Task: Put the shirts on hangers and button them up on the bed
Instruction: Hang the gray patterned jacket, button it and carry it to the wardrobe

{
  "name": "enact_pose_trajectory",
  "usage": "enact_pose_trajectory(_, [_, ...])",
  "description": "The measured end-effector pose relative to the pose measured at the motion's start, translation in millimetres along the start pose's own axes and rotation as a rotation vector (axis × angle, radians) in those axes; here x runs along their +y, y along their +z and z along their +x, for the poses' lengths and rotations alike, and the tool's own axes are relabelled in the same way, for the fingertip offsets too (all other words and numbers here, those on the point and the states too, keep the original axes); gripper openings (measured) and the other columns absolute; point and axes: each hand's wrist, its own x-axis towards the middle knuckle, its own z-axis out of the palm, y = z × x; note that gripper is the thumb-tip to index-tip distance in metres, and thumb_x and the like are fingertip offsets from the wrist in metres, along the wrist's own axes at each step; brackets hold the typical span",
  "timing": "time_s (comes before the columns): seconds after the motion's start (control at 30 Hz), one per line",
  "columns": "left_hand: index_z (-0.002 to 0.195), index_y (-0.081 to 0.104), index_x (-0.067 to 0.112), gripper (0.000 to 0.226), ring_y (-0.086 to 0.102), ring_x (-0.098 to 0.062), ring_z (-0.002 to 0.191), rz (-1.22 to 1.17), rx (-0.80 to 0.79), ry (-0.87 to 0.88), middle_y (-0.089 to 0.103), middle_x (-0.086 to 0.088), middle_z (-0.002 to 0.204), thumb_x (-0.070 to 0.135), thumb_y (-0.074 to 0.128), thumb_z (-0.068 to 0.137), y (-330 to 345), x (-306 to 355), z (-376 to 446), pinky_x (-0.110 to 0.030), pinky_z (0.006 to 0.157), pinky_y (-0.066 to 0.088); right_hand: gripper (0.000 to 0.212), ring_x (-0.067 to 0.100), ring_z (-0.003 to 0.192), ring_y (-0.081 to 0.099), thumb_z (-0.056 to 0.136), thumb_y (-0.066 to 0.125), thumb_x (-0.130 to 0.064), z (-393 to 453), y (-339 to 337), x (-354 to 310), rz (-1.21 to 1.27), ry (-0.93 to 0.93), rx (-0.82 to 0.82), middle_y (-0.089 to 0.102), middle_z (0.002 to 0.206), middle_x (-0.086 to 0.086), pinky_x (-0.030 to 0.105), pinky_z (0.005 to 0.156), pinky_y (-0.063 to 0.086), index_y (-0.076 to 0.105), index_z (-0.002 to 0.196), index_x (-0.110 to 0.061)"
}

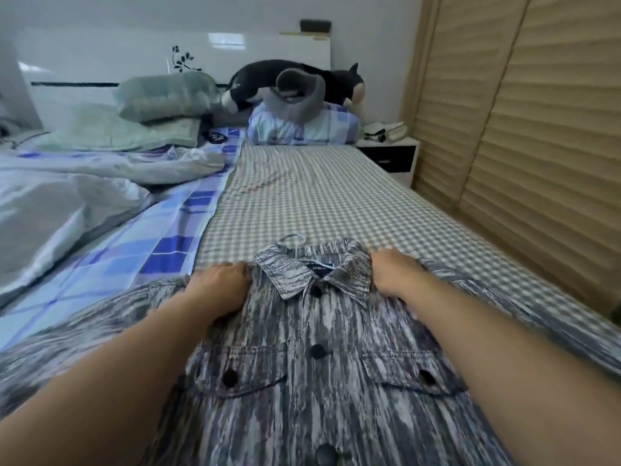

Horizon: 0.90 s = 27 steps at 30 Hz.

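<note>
On the checked sheet [302, 196] near the foot of the bed: left hand [220, 285], fingers curled, gripping the shirt [302, 381] at its left shoulder; right hand [393, 275] likewise curled into the right shoulder. Shirt lay flat, front up, dark buttons fastened, collar spread. Pale hanger [291, 239] hook protruded above the collar. Beyond: blue plaid bedding [161, 243], green pillows [164, 95], plush cat [302, 79].

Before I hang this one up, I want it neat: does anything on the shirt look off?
Nothing stands out. The shirt lies flat and buttoned, hanger hook poking from the collar, left hand and right hand on its shoulders.
</note>
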Motion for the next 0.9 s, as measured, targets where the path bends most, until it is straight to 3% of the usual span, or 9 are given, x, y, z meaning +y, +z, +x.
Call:
enact_pose_trajectory(0.07, [0.134,0.052,0.023,0.038,0.052,-0.034,0.127,-0.035,0.014,-0.033,0.055,-0.009,0.136,0.045,0.042,0.105,11.7,-0.9,6.8,-0.048,0.104,0.041,0.049,0.018,0.082,0.060,0.097,0.050,0.001,-0.1,9.4,8.2,0.042,-0.032,0.064,0.046,0.135,0.011,0.025,0.059,0.045,0.044,0.145,-0.008])
enact_pose_trajectory(0.13, [0.128,0.054,0.023,0.034,0.049,-0.033,0.127,-0.052,0.061,-0.060,0.055,-0.008,0.131,0.046,0.047,0.103,17.3,-2.2,7.9,-0.051,0.103,0.041,0.034,0.014,0.078,0.059,0.100,0.053,-0.009,-2.1,14.3,14.6,0.100,-0.052,0.118,0.046,0.131,0.006,0.024,0.059,0.050,0.051,0.134,-0.012])
enact_pose_trajectory(0.23, [0.117,0.054,0.018,0.023,0.053,-0.033,0.120,-0.062,0.148,-0.065,0.059,-0.008,0.122,0.035,0.044,0.105,11.4,-2.0,14.1,-0.054,0.096,0.043,0.020,0.014,0.096,0.059,0.102,0.054,-0.024,-6.1,8.7,17.7,0.119,-0.081,0.054,0.058,0.120,0.000,0.029,0.086,0.052,0.060,0.120,-0.017])
enact_pose_trajectory(0.33, [0.107,0.050,0.016,0.009,0.059,-0.034,0.108,-0.038,0.379,-0.048,0.061,-0.008,0.112,0.017,0.042,0.102,-1.3,6.2,22.1,-0.052,0.085,0.044,0.027,0.021,0.108,0.055,0.098,0.058,-0.016,-10.4,-2.4,10.3,0.040,-0.118,0.054,0.057,0.113,0.001,0.035,0.100,0.048,0.057,0.125,-0.011])
enact_pose_trajectory(0.47, [0.105,0.046,0.014,0.006,0.061,-0.035,0.099,0.005,0.511,-0.034,0.060,-0.011,0.106,0.012,0.041,0.101,-14.6,15.3,24.3,-0.051,0.081,0.045,0.018,0.020,0.089,0.050,0.094,0.056,-0.002,-15.4,-15.6,1.8,-0.151,-0.089,0.222,0.048,0.089,-0.002,0.034,0.078,0.041,0.051,0.101,-0.017])
enact_pose_trajectory(0.53, [0.107,0.047,0.014,0.008,0.061,-0.037,0.101,0.009,0.586,-0.024,0.061,-0.014,0.108,0.014,0.043,0.101,-37.4,14.5,33.4,-0.051,0.081,0.046,0.020,0.026,0.096,0.051,0.092,0.054,0.000,3.0,-39.7,3.5,-0.170,-0.062,0.389,0.051,0.095,0.001,0.037,0.075,0.038,0.048,0.097,-0.019])
enact_pose_trajectory(0.63, [0.118,0.048,0.012,0.020,0.055,-0.039,0.114,-0.001,0.684,-0.046,0.058,-0.018,0.119,0.014,0.047,0.098,-91.3,8.5,64.2,-0.053,0.088,0.044,0.027,0.036,0.110,0.050,0.089,0.056,-0.002,58.4,-97.1,2.8,-0.176,0.009,0.587,0.056,0.111,0.010,0.040,0.073,0.038,0.060,0.112,-0.015])
enact_pose_trajectory(0.77, [0.142,0.039,0.018,0.049,0.032,-0.042,0.140,-0.076,0.472,-0.152,0.035,-0.020,0.151,0.043,0.048,0.101,-131.9,28.6,67.3,-0.059,0.110,0.032,0.055,0.042,0.137,0.033,0.096,0.055,-0.023,93.5,-110.2,7.7,-0.091,0.220,0.387,0.039,0.148,0.019,0.051,0.106,0.036,0.038,0.147,-0.013])
enact_pose_trajectory(0.9, [0.156,0.024,0.042,0.064,0.011,-0.042,0.151,-0.002,-0.077,0.204,0.010,0.000,0.168,0.066,0.027,0.096,-60.1,68.4,16.0,-0.075,0.113,0.018,0.076,0.044,0.150,0.016,0.102,0.046,-0.032,91.3,-23.3,0.0,-0.078,0.214,-0.031,0.011,0.166,0.019,0.055,0.120,0.023,0.003,0.161,-0.014])
